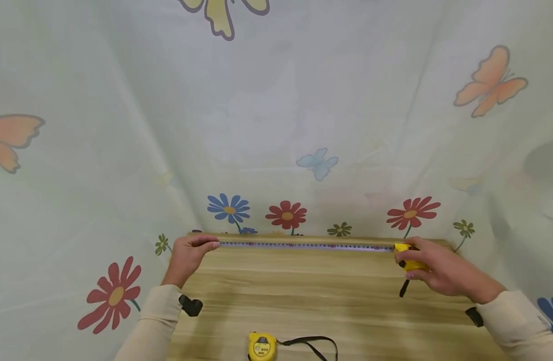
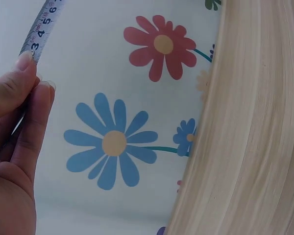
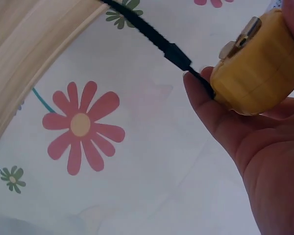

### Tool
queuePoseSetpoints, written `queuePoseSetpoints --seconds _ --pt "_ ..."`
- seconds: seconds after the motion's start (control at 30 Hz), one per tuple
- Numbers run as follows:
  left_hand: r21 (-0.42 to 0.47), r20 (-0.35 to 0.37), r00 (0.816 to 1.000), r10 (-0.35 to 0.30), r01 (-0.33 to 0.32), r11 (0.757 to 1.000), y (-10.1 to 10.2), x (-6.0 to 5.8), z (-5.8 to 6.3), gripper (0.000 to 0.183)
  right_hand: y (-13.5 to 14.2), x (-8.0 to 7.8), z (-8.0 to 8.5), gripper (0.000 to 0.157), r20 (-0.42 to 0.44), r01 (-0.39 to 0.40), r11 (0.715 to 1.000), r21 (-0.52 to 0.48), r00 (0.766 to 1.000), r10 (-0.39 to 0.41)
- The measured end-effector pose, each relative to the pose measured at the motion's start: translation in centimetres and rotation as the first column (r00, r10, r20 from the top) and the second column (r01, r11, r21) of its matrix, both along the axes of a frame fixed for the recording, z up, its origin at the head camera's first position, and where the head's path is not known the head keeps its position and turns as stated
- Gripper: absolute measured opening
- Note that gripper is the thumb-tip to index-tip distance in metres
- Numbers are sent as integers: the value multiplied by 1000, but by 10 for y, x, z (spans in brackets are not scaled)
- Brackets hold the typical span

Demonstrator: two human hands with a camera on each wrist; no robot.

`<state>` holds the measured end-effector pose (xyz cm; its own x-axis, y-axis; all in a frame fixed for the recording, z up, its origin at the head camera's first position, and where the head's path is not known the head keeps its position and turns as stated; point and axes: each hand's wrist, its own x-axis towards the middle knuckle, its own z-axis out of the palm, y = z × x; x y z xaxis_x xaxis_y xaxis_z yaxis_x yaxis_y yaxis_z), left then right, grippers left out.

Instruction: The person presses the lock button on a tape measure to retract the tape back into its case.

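A yellow tape measure [image 1: 410,257] is gripped in my right hand [image 1: 445,265], toward the right of the head view. Its marked blade [image 1: 303,245] runs out leftward in a straight line near the far edge of the wooden table. At the other end my left hand [image 1: 188,255] pinches the blade between thumb and fingers; the tip is hidden by them. In the left wrist view the thumb lies over the printed scale [image 2: 41,29] just below the 3. A black wrist strap [image 3: 152,38] hangs from the case in the right wrist view.
A second yellow tape measure [image 1: 261,347] lies on the wooden table [image 1: 276,296] at the near side, its black strap [image 1: 310,340] looped to the right. A pale curtain [image 1: 276,110] printed with flowers and butterflies rises behind the table and along both sides.
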<state>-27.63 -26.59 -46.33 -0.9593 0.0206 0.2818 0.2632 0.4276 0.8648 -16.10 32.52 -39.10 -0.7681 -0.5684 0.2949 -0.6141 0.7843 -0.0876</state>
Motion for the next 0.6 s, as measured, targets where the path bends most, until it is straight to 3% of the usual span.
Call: queuePoseSetpoints --seconds 0.17,0.27,0.43,0.6 --pt "11 -21 1000 -4 4 1000 0 0 5 26 -1 3 6 32 -33 -11 1000 -17 999 10" --pt "14 -19 1000 1 0 1000 0 1 7 26 -2 5 10 39 29 36 998 -46 999 -34" --pt "22 -11 1000 3 -3 1000 -1 3 9 26 -4 9 17 67 159 130 988 -83 980 -116" --pt "14 -10 1000 5 -5 1000 -1 6 10 25 -4 9 18 69 158 138 987 -80 980 -124"
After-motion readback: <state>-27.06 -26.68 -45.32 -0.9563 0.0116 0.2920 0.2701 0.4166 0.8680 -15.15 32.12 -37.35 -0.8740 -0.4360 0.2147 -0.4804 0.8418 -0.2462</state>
